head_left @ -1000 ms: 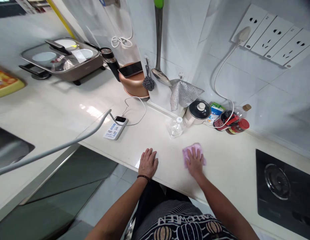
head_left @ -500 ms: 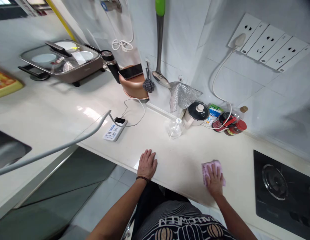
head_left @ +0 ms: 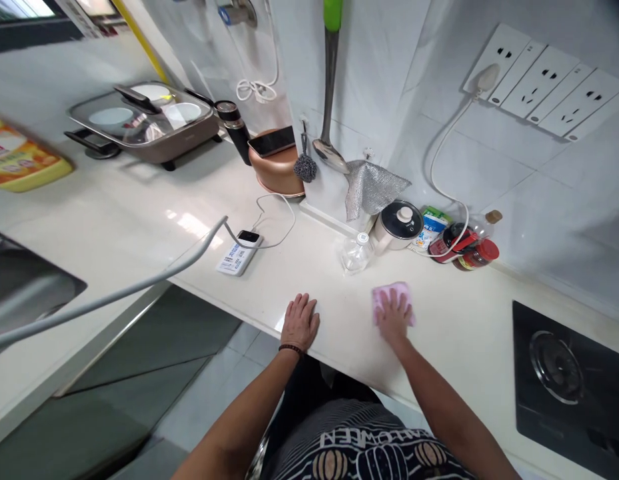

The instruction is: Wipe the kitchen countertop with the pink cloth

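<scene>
My right hand (head_left: 393, 319) holds a folded pink cloth (head_left: 377, 293) against the white countertop (head_left: 334, 373), its fingers spread over the top. The cloth's edges show around the fingers; its underside is hidden. My left hand (head_left: 300, 321) is open and rests flat by the counter's front edge, holding nothing. Beyond and between the hands stands a small clear bottle (head_left: 356, 255) with a white cap. A white power bank (head_left: 240, 255) with a cable lies to the left of my left hand.
Along the wall stand a small lidded pot (head_left: 400, 227), a red-capped jar (head_left: 478, 255) and a copper-coloured pot (head_left: 276, 170). On the right is a black gas stove (head_left: 564, 413). A grey hose (head_left: 139, 288) crosses the left side near the sink (head_left: 24, 287) and an electric pan (head_left: 144, 147).
My right hand has slid the pink cloth left and away from me across the counter, nearer the clear bottle. My left hand has stayed in place. The view has shifted slightly.
</scene>
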Demonstrator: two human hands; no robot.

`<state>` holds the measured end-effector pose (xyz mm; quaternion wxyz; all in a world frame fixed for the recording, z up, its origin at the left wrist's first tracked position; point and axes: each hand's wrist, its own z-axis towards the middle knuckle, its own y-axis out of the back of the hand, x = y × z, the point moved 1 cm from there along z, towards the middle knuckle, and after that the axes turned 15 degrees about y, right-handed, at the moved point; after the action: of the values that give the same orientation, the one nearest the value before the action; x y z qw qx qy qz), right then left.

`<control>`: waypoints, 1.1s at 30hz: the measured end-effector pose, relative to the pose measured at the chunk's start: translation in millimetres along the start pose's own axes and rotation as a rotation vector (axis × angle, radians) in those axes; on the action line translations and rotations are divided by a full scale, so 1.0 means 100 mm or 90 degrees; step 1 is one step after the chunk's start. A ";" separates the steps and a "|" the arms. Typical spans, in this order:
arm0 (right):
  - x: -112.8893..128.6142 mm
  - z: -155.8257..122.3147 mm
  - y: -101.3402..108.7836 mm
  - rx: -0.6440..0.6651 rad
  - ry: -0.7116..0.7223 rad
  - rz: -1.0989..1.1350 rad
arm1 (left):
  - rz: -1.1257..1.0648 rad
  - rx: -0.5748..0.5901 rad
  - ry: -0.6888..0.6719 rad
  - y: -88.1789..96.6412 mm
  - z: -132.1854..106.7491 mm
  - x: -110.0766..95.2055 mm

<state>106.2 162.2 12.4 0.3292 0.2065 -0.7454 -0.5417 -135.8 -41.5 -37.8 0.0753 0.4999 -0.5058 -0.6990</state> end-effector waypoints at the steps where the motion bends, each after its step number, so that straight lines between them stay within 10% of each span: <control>1: 0.21 -0.06 -0.08 0.021 0.084 -0.001 | 0.002 0.002 0.000 0.01 0.00 0.00; 7: 0.54 -0.70 -0.36 0.069 0.309 -0.002 | 0.013 0.007 -0.006 0.01 0.00 0.01; 15: -0.93 -1.64 -0.26 -0.093 -0.342 0.007 | -0.008 0.018 -0.013 0.05 -0.01 0.00; 19: -1.30 -1.98 -0.35 -0.258 -0.573 0.093 | -0.025 0.039 -0.009 0.07 -0.01 0.03; 23: -0.95 -1.78 -0.50 -0.288 -0.578 0.073 | -0.059 0.030 0.031 0.02 0.13 -0.09; 29: 0.26 -1.08 -0.58 0.006 -0.197 -0.020 | -0.240 0.028 -0.015 -0.13 0.86 -0.87; 33: 0.47 -1.01 -0.51 0.078 -0.077 -0.022 | -0.335 0.072 -0.019 -0.20 1.34 -1.35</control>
<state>143.2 46.8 -3.0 0.2609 0.2062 -0.7920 -0.5120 -166.1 135.1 29.2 -0.1443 0.6073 -0.3979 -0.6723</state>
